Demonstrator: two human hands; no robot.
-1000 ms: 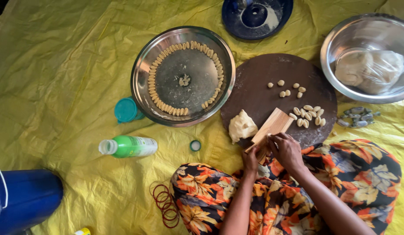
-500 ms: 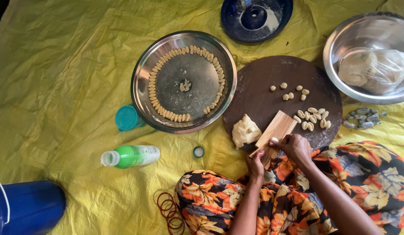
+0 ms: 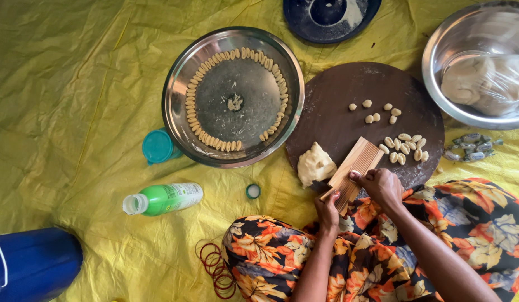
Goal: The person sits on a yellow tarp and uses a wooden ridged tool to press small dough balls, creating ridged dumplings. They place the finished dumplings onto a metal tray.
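A ridged wooden board (image 3: 357,165) rests tilted on the round dark wooden board (image 3: 349,100). My left hand (image 3: 328,208) holds its lower end. My right hand (image 3: 381,185) presses its thumb on the ridges near the middle. A lump of pale dough (image 3: 314,165) lies just left of the ridged board. Small shaped dough pieces (image 3: 404,146) sit in a cluster to its right, and a few more dough pieces (image 3: 377,111) lie farther back.
A steel plate (image 3: 175,95) holds a ring of shaped pieces. A steel bowl (image 3: 433,67) with bagged dough sits at the right. A green bottle (image 3: 164,198), teal cup (image 3: 157,146), small cap (image 3: 253,191), red bangles (image 3: 217,268), blue bucket (image 3: 36,265) and dark lid (image 3: 304,22) lie on yellow sheet.
My right hand has slid slightly along the ridged board; the view has shifted a little. The other things have stayed where they were.
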